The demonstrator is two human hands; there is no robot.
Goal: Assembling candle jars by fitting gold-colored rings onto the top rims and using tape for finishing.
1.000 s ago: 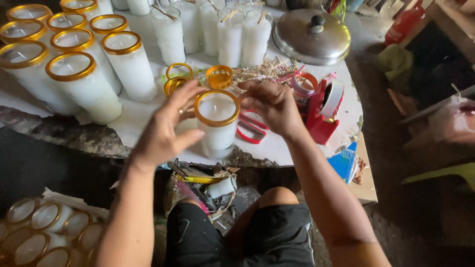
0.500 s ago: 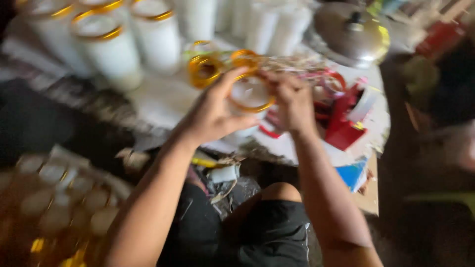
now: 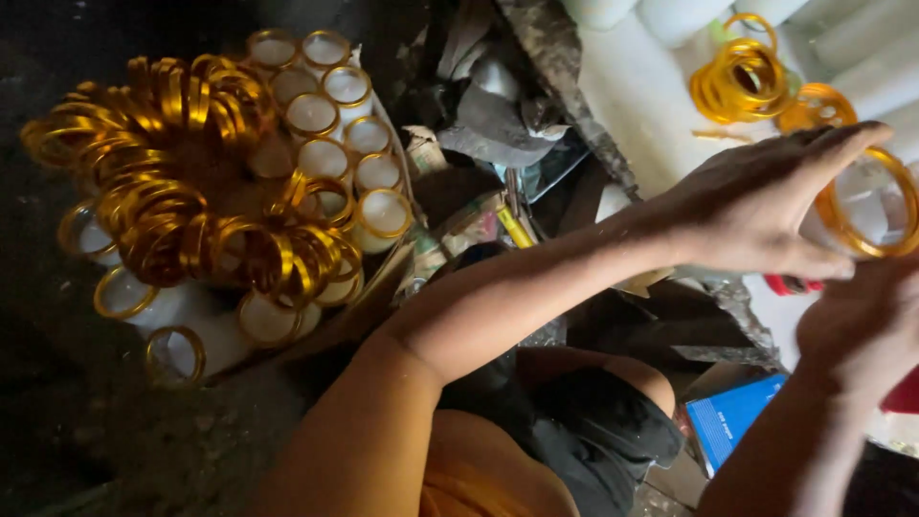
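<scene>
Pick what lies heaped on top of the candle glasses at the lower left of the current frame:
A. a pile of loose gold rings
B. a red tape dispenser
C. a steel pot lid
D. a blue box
A: a tangle of loose gold rings rests across the gold-rimmed candle glasses there, while the left hand and right hand hold another candle glass far to the right.

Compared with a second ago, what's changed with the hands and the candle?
The view has swung left and down: the candle jar and both hands now sit at the right edge, and a heap of loose gold rings over floor candles fills the left. The left hand and right hand stay at the gold-rimmed jar, as before. The small ring pile remains on the table.
</scene>
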